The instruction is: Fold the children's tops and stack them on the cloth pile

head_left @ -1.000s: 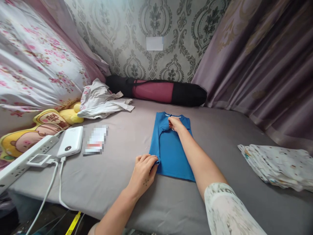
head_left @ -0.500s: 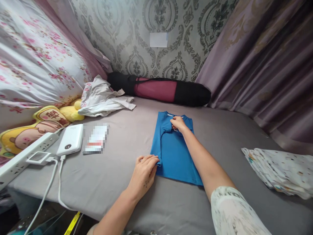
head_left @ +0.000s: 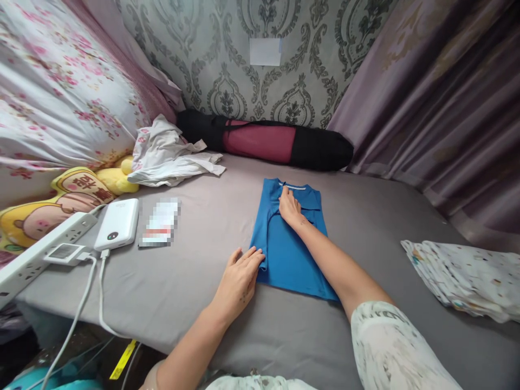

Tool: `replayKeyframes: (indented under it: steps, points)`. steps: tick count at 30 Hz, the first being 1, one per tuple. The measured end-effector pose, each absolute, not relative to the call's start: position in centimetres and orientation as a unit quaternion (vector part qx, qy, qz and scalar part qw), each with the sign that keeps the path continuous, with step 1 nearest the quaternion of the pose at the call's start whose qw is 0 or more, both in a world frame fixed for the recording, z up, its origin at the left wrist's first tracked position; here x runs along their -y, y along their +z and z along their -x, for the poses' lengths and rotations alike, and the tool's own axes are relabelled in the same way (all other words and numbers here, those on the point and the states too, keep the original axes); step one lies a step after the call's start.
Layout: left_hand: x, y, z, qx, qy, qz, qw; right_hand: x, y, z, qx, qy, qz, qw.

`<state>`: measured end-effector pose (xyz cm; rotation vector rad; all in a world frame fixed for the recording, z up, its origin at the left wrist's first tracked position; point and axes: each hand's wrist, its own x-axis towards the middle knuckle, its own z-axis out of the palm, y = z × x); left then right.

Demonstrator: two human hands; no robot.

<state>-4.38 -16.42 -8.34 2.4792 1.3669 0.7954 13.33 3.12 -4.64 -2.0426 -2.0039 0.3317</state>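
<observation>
One long bag [head_left: 260, 142] is lying beyond both hands; one blue shirt [head_left: 290, 254] is lying beneath them, the right forearm [head_left: 337, 254] blocking part. One printed cloth [head_left: 471, 279] is sitting rightward, one power strip [head_left: 44, 252] leftward. The left hand [head_left: 239, 279] is resting unclenched; whether the right hand [head_left: 290, 207] is pinching, I cannot tell.

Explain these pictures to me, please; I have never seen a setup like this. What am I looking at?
There is no robot here: a person works with two bare hands. Every picture comes from one camera worn on the head, looking forward and down.

On a grey sheet lies a blue shirt. The left hand touches its left edge, the right hand its upper part near the collar. Whether either pinches the cloth, I cannot tell.

A white charger lies to the left, folded patterned cloth to the right, and a long black-and-red bag at the back.
</observation>
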Motion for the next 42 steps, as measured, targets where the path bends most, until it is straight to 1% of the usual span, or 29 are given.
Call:
replayKeyframes:
  steps: [4,8,11,13,16,19,22,30,36,38,42]
  points:
    - [16.5,-8.5,4.4,-0.466,0.269,-0.838,0.092,-3.8,-4.3,-14.2,0.725,0.095,0.677,0.078]
    - [16.6,-8.2,4.4,-0.466,0.273,-0.837,0.09,-4.4,-3.7,-14.7,0.699,0.081,0.709,0.048]
    - [16.7,-8.0,4.4,-0.459,0.283,-0.837,0.09,-4.7,-3.3,-14.3,0.68,0.014,0.73,0.07]
    - [16.7,-7.9,4.4,-0.453,0.291,-0.838,0.089,-5.2,-3.2,-13.9,0.715,-0.024,0.692,0.1]
    - [16.7,-7.9,4.3,-0.446,0.301,-0.839,0.085,-7.0,-3.4,-13.1,0.763,0.002,0.636,0.119]
    - [16.7,-7.7,4.4,-0.442,0.299,-0.842,0.084,-9.5,-3.9,-12.4,0.749,0.052,0.652,0.108]
    - [16.7,-7.3,4.4,-0.44,0.282,-0.848,0.089,-11.7,-4.4,-11.8,0.724,0.075,0.679,0.094]
    - [16.5,-6.5,4.5,-0.441,0.222,-0.861,0.122,-14.1,-6.0,-10.9,0.703,0.084,0.698,0.104]
    - [16.5,-5.8,4.2,-0.466,0.219,-0.844,0.155,-13.5,-7.9,-10.5,0.702,0.024,0.697,0.145]
    - [16.6,-5.4,4.2,-0.467,0.221,-0.841,0.162,-13.5,-7.9,-10.6,0.703,0.017,0.695,0.149]
    - [16.9,-5.1,4.5,-0.447,0.229,-0.849,0.163,-13.4,-6.8,-11.2,0.717,0.045,0.683,0.134]
